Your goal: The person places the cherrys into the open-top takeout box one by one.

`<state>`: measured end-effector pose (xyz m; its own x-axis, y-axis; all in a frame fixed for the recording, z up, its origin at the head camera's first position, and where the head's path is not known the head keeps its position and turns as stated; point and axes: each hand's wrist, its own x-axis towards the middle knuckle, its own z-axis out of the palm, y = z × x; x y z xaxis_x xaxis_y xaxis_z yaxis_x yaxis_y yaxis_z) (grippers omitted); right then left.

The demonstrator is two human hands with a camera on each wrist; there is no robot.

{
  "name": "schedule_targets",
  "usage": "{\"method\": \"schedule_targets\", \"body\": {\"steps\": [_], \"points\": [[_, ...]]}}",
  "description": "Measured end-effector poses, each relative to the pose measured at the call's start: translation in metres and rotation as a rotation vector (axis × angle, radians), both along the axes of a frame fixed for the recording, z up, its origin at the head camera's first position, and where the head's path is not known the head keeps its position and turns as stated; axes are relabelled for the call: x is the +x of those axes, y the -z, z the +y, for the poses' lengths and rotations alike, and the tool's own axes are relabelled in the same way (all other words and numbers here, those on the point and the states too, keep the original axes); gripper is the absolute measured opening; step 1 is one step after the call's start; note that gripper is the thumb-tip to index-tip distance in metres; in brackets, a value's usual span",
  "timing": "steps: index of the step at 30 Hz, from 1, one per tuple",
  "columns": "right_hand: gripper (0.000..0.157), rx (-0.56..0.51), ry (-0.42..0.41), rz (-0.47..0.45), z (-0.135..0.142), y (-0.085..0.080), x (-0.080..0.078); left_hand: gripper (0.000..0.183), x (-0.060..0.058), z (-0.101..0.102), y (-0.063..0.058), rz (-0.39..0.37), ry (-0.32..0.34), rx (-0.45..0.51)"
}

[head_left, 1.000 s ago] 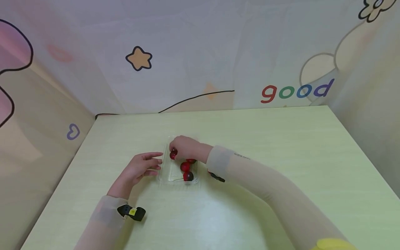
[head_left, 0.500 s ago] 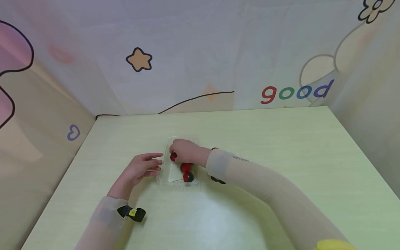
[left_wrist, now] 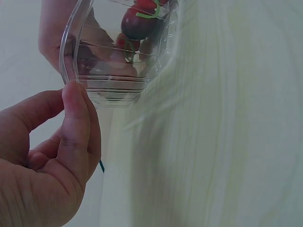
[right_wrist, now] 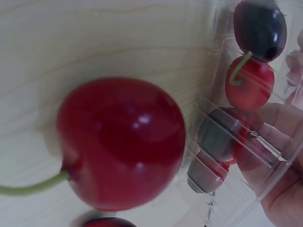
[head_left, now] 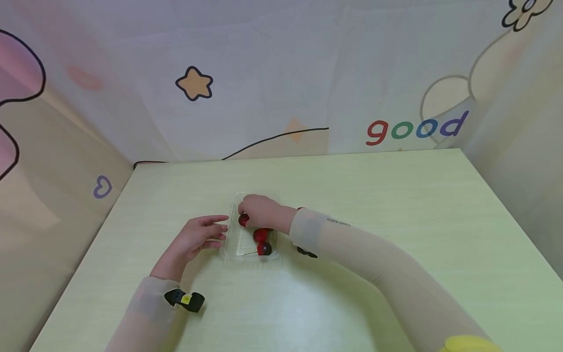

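In the head view a clear plastic box (head_left: 246, 247) holds several red and dark cherries, one (head_left: 260, 235) in the middle and one (head_left: 264, 249) near the front end. My right hand (head_left: 261, 211) reaches into the box and pinches a cherry (head_left: 244, 220) at its fingertips; the hand hides part of the box's inside. Beside the left edge is my left hand (head_left: 198, 237), its fingers extended towards the rim. In the left wrist view its fingertips (left_wrist: 73, 94) meet the rim of the box. The right wrist view shows the right fingers partly through the clear wall.
A large red cherry (right_wrist: 120, 142) with a green stem lies on the table outside the box, close to the right wrist camera. Part of another cherry (right_wrist: 108, 222) shows below it. The pale wooden table (head_left: 374, 205) meets a printed cloth wall (head_left: 272, 73) behind.
My right hand has shifted slightly towards me inside the box, with the cherry still at its fingertips. The left hand stays at the box edge.
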<state>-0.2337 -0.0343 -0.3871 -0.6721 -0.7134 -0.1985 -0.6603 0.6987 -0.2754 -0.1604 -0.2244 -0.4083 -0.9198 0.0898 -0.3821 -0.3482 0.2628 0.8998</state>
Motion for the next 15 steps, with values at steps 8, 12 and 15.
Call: {"method": "schedule_targets", "body": {"steps": [8,12,15], "points": [[0.029,-0.002,0.011,-0.011,-0.0017,-0.0004,-0.0013,0.050,0.0003,-0.0002,-0.0010,-0.003,-0.007,0.001],[0.029,0.000,0.019,-0.018,-0.0015,-0.0014,-0.0017,0.050,0.0001,-0.0001,-0.0015,-0.008,-0.008,0.003],[0.028,0.000,0.020,-0.017,-0.0011,-0.0031,-0.0025,0.050,0.0000,-0.0002,-0.0012,-0.011,-0.011,0.001]]}}
